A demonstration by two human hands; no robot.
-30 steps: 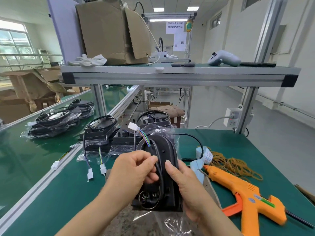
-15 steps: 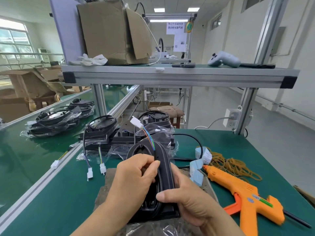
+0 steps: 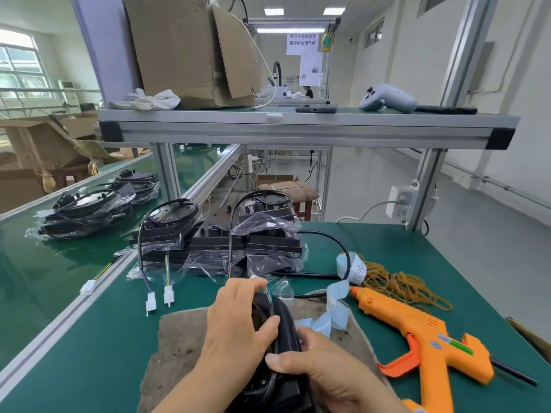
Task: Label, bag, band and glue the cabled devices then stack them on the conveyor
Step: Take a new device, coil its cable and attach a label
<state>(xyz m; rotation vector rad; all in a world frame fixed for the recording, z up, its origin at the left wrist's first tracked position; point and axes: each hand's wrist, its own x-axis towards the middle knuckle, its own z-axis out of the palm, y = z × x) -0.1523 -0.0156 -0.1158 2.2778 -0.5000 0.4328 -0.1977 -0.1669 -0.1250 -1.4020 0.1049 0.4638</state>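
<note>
A black cabled device (image 3: 281, 329) stands on edge over a brown mat (image 3: 176, 347) near the table's front. My left hand (image 3: 238, 326) grips its left side, fingertips pinching the coloured wires at its top. My right hand (image 3: 325, 374) holds its lower right side, thumb across the rim. A clear bag (image 3: 283, 289) shows just behind the device. An orange glue gun (image 3: 417, 332) lies to the right. A blue label strip (image 3: 337, 305) curls beside it, with rubber bands (image 3: 402, 286) behind. Bagged devices (image 3: 86, 210) lie stacked on the green conveyor (image 3: 35, 278) at left.
More black devices in bags (image 3: 238, 239) sit in the table's middle, cables and white connectors (image 3: 150, 302) trailing forward. An overhead shelf (image 3: 298, 129) carries a cardboard box (image 3: 190, 52), white gloves (image 3: 149, 99) and a controller (image 3: 387, 98). A socket (image 3: 401, 201) is on the right post.
Both hands have lowered the device toward me and tipped it down; the white connector and wires that stood high above it now sit under my left fingertips.
</note>
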